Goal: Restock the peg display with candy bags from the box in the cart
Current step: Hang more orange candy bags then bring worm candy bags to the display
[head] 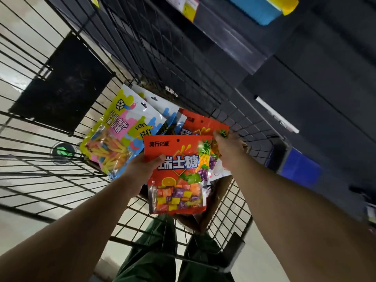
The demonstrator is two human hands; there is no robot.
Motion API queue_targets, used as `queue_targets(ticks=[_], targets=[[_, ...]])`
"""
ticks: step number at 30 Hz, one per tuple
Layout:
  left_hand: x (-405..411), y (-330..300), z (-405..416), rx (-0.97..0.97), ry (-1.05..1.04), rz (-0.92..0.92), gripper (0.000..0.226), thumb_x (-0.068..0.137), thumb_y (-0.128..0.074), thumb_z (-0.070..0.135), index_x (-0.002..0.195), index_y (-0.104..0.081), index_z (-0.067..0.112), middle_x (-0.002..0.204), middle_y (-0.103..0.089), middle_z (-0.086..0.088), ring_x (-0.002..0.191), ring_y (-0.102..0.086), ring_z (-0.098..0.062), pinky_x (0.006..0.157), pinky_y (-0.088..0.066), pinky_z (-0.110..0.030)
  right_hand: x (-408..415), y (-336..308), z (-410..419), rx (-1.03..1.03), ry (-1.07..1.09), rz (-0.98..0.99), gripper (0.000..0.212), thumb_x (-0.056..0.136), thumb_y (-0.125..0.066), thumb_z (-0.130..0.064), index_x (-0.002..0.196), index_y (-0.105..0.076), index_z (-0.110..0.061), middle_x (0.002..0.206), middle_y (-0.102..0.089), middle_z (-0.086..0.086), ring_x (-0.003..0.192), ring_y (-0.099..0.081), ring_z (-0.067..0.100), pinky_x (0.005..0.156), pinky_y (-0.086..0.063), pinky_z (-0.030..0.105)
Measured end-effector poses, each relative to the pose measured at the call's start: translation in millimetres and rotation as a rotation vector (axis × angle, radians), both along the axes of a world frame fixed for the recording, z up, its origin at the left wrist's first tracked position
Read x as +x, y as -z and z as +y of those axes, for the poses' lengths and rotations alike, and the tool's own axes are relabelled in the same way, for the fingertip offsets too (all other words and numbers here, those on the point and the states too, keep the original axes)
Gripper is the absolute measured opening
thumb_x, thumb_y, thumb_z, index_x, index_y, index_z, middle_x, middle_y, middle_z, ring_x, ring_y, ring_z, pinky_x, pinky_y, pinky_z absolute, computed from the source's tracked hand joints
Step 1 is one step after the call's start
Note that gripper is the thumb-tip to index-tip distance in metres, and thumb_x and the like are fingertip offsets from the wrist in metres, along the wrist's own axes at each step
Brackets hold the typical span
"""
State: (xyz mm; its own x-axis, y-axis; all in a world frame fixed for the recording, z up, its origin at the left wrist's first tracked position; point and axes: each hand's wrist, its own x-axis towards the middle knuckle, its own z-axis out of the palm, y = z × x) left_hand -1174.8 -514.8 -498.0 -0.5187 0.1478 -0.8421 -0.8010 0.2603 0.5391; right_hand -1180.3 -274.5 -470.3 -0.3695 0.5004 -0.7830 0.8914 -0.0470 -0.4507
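From the head view, I judge I am in the picking step: my left hand (142, 169) grips an orange candy bag (177, 174) by its left edge, thumb on the front, holding it up over the cart (30, 159). My right hand (227, 151) reaches down onto a second orange bag (200, 125) lying in the box (219, 192); the fingers are blurred, so I cannot tell whether they have closed on it. The box sits in the cart's near right corner, with worm-candy bags (120, 127) fanned at its far left side.

Next I would need a firm pinch on the second bag near its hang hole, then a lift clear of the box flap and a turn toward the pegs. The peg display itself is not visible here; only dark shelving (234, 37) above. The cart's wire side stands between the box and that shelving.
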Motion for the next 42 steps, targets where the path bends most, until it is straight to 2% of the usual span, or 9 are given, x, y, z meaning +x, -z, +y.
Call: queue_targets(ticks=[3,7,9,13,15,20,27,35,42], targets=[[-2,-13,10,0.0,0.042,0.011,0.026,0.092,-0.067,0.039,0.111,-0.067,0.022,0.107,-0.075,-0.009,0.098,-0.072,-0.031,0.093,-0.055,-0.053,27,-15,3,0.035,-0.036,0.013,0.042,0.1,-0.055,-0.033,0.131,-0.055,-0.006,0.112,-0.064,0.015,0.073,-0.054,0.012,0.067,-0.05,0.027],[-8,-44,39,0.018,0.133,0.049,0.03,0.089,-0.071,0.042,0.109,-0.071,0.021,0.096,-0.078,-0.007,0.091,-0.074,-0.03,0.088,-0.058,-0.046,55,-53,32,0.033,0.125,0.077,0.066,0.096,-0.055,-0.006,0.154,-0.025,-0.016,0.149,-0.034,0.021,0.123,-0.051,0.032,0.102,-0.042,0.033],[-15,-68,60,0.042,0.185,0.097,0.029,0.085,-0.074,0.041,0.104,-0.072,0.019,0.088,-0.079,-0.005,0.087,-0.075,-0.029,0.082,-0.06,-0.04,68,-81,46,0.021,0.177,0.155,0.065,0.096,-0.054,-0.005,0.154,-0.025,-0.017,0.147,-0.035,0.016,0.128,-0.047,0.031,0.101,-0.042,0.025],[-30,-126,114,0.121,0.271,0.279,0.019,0.09,-0.072,0.02,0.106,-0.072,0.01,0.081,-0.078,-0.008,0.05,-0.067,-0.004,0.053,-0.055,-0.018,101,-135,76,-0.119,0.345,0.423,0.032,0.102,-0.053,-0.024,0.126,-0.057,-0.003,0.087,-0.065,-0.003,0.076,-0.067,0.011,0.066,-0.055,0.02],[-32,-154,147,0.182,0.355,0.344,0.009,0.093,-0.066,0.01,0.1,-0.071,0.011,0.068,-0.075,0.001,0.047,-0.064,-0.003,0.054,-0.058,-0.023,120,-165,95,-0.149,0.433,0.547,0.018,0.102,-0.052,-0.021,0.111,-0.061,-0.008,0.072,-0.07,-0.006,0.054,-0.066,0.003,0.049,-0.051,0.017],[5,-226,241,0.294,0.496,0.471,0.011,0.09,-0.071,0.019,0.099,-0.072,0.013,0.089,-0.074,-0.011,0.055,-0.068,-0.011,0.053,-0.058,-0.027,188,-232,154,-0.103,0.553,0.792,0.014,0.102,-0.053,-0.019,0.106,-0.064,-0.013,0.076,-0.076,-0.003,0.065,-0.072,0.012,0.064,-0.06,0.03],[161,-279,388,0.405,0.652,0.536,0.018,0.087,-0.076,0.024,0.1,-0.07,0.012,0.085,-0.075,-0.009,0.059,-0.071,-0.016,0.055,-0.06,-0.03,381,-288,254,0.096,0.636,0.957,0.025,0.099,-0.058,-0.024,0.11,-0.067,-0.004,0.093,-0.076,0.007,0.075,-0.074,0.014,0.063,-0.056,0.021],[420,-296,539,0.547,1.0,0.423,0.026,0.087,-0.075,0.032,0.102,-0.07,0.011,0.093,-0.076,-0.015,0.079,-0.073,-0.032,0.073,-0.061,-0.044,656,-310,333,0.451,0.891,0.868,0.012,0.083,-0.076,-0.007,0.094,-0.072,-0.012,0.096,-0.076,0.007,0.093,-0.071,0.026,0.094,-0.055,0.045],[586,-305,630,0.679,1.257,0.371,0.031,0.087,-0.075,0.037,0.106,-0.072,0.014,0.104,-0.076,-0.011,0.093,-0.073,-0.031,0.088,-0.058,-0.05,817,-316,355,0.651,1.259,0.811,0.027,0.085,-0.077,-0.025,0.107,-0.071,-0.012,0.096,-0.075,0.001,0.088,-0.073,0.021,0.071,-0.058,0.028]])
